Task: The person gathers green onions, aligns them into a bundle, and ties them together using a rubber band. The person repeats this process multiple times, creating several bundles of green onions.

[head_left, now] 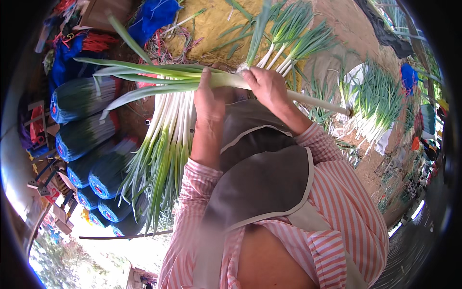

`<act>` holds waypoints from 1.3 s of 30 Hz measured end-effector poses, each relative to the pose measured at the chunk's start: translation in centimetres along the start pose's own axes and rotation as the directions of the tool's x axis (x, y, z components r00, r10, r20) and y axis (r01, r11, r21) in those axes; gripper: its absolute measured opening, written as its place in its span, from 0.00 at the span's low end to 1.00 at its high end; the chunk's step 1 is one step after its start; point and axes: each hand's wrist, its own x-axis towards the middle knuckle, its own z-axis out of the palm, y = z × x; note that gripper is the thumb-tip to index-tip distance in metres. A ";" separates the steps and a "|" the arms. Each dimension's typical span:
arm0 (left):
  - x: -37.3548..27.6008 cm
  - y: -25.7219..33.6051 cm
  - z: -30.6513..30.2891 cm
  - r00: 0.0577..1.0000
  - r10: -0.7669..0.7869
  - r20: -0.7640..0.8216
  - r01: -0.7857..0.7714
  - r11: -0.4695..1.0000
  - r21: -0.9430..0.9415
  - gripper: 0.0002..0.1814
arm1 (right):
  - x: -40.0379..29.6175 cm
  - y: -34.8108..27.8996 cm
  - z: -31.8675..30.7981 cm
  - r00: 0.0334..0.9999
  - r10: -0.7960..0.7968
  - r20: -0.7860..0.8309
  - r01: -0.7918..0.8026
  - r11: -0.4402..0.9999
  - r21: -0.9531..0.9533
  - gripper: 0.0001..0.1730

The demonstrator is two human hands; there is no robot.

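My left hand (209, 103) grips a large green onion (231, 81) where its leaves fan out to the left. The long white shank slants down to the right and ends in a rooted tip. Farther along the same stalk, the fingers of my right hand (269, 85) pinch it near a loose outer leaf (259, 36), which points up and away from the stalk. Just left of my left wrist lies a heap of green onions (177, 112), white shanks at the top and green leaves hanging down. A dark apron (267, 180) covers my lap.
Several bundles in blue mesh (85, 101) are stacked at the left. Beyond my hands, more green onions (292, 25) lie partly on a yellow sheet (205, 32), near pink ties (184, 47) and a blue bag (153, 18). Another onion pile (379, 97) rests at the right.
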 end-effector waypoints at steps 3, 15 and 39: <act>-1.1 -0.8 0.4 0.992 0.062 0.107 -0.048 0.991 -0.127 0.20 | 0.1 1.8 -0.8 0.989 0.149 0.025 -0.150 0.988 0.046 0.20; 0.9 5.3 -2.3 0.912 0.304 0.275 -0.256 0.946 -0.198 0.30 | -22.9 25.7 -8.6 0.463 0.842 0.277 -0.376 0.469 -0.799 0.22; 2.0 9.0 -3.8 0.888 0.398 0.232 -0.325 0.898 -0.296 0.29 | -21.8 18.3 -12.7 0.371 0.811 0.452 -0.532 0.585 -0.612 0.13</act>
